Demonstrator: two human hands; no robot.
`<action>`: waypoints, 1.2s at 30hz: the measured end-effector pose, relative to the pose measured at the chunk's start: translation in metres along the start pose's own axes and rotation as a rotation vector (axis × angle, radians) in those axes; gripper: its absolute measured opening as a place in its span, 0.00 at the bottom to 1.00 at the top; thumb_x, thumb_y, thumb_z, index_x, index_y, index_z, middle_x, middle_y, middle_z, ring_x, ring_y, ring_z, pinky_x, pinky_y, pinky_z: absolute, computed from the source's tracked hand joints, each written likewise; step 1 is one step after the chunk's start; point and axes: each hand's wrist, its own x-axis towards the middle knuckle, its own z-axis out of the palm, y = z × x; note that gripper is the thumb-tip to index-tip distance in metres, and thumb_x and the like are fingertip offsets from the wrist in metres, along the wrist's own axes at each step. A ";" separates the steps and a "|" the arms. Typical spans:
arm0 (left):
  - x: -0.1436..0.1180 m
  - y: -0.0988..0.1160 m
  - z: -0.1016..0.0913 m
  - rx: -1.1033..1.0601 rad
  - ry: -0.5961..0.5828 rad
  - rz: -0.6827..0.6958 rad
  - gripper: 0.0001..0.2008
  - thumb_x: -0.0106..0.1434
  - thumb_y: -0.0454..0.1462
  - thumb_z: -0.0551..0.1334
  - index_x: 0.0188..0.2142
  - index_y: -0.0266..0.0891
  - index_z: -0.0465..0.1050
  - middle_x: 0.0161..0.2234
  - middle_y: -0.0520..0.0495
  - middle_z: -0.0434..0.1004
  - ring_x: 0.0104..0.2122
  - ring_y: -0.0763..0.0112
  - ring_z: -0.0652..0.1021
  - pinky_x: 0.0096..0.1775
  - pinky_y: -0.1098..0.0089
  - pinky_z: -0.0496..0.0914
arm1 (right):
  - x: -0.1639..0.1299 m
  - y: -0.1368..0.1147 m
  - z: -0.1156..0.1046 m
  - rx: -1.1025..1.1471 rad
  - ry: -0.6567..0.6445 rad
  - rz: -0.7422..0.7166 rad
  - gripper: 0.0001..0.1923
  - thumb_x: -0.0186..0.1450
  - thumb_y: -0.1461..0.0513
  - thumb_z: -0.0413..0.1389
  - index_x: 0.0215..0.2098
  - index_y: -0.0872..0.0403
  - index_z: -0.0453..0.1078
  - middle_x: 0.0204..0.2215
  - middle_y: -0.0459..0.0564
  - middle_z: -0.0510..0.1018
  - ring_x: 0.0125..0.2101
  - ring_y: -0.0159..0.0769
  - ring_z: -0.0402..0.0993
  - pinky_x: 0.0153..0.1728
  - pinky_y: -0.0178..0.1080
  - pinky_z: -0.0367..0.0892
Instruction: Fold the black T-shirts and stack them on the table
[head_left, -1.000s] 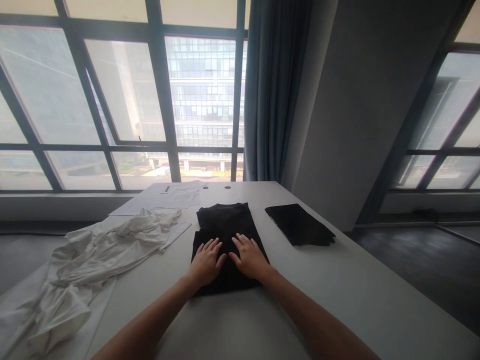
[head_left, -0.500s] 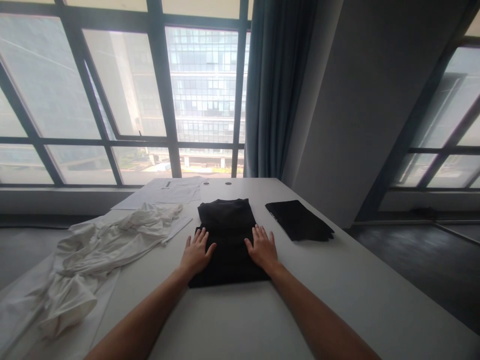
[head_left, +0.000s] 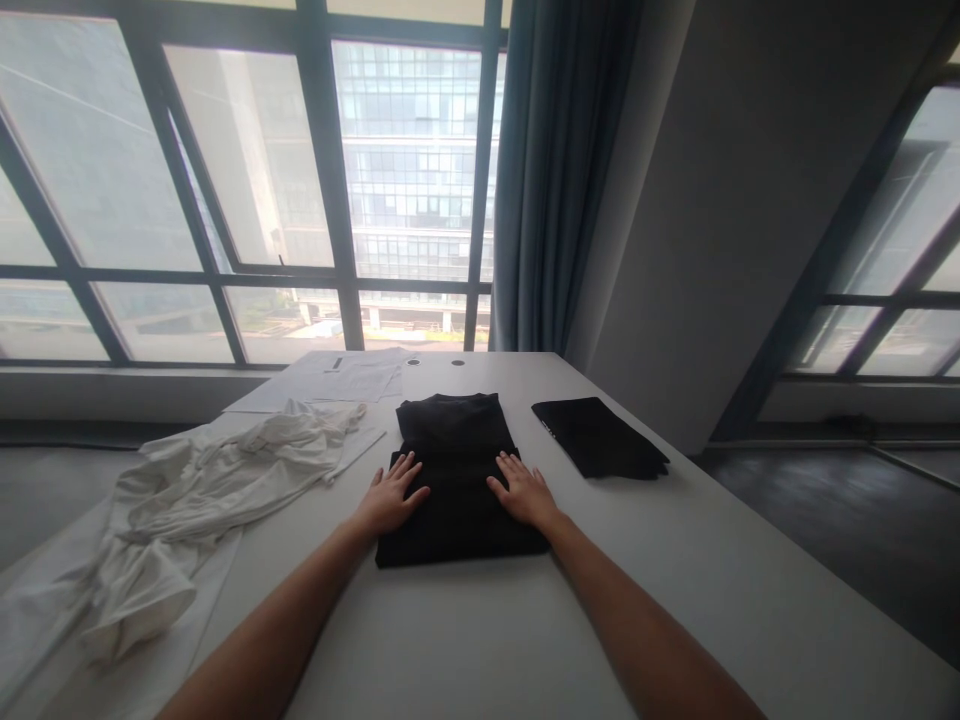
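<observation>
Since the earlier frames both hands have slid apart from the middle of the black garment (head_left: 457, 480) out to its side edges. The tabletop (head_left: 675, 600) is pale and long, its far edge running under the window (head_left: 247, 180). A crumpled white garment (head_left: 202, 500) sprawls along the tabletop's left edge, reaching toward the near left corner. The black garment lies folded in a neat rectangle at the middle of the tabletop, nearer the far edge than the near one. A smaller folded black cloth (head_left: 600, 438) sits by the right edge, apart from it. White papers (head_left: 352, 380) lie at the far edge. The left hand (head_left: 390, 497) rests flat on the garment's left edge, fingers spread, gripping nothing. The right hand (head_left: 525, 490) lies flat on its right edge, fingers likewise spread.
</observation>
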 end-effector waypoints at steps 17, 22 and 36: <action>-0.055 0.047 -0.069 0.177 -0.287 0.192 0.34 0.50 0.36 0.68 0.58 0.44 0.70 0.59 0.37 0.68 0.55 0.46 0.73 0.54 0.52 0.69 | -0.048 -0.016 -0.089 0.051 -0.501 -0.228 0.37 0.48 0.45 0.70 0.51 0.52 0.71 0.52 0.51 0.71 0.47 0.43 0.71 0.39 0.36 0.67; -0.051 0.045 -0.076 0.135 -0.201 0.272 0.16 0.57 0.29 0.56 0.42 0.41 0.77 0.40 0.44 0.80 0.41 0.59 0.80 0.43 0.66 0.72 | -0.064 -0.043 -0.083 -0.225 -0.437 -0.189 0.44 0.41 0.50 0.75 0.53 0.53 0.70 0.53 0.56 0.69 0.52 0.50 0.69 0.46 0.41 0.67; -0.045 0.028 -0.092 -0.133 -0.298 0.195 0.16 0.61 0.40 0.59 0.48 0.42 0.76 0.36 0.48 0.81 0.33 0.65 0.78 0.36 0.70 0.71 | -0.060 -0.027 -0.103 -0.207 -0.315 -0.092 0.26 0.52 0.72 0.56 0.48 0.53 0.76 0.44 0.54 0.80 0.42 0.43 0.77 0.35 0.36 0.65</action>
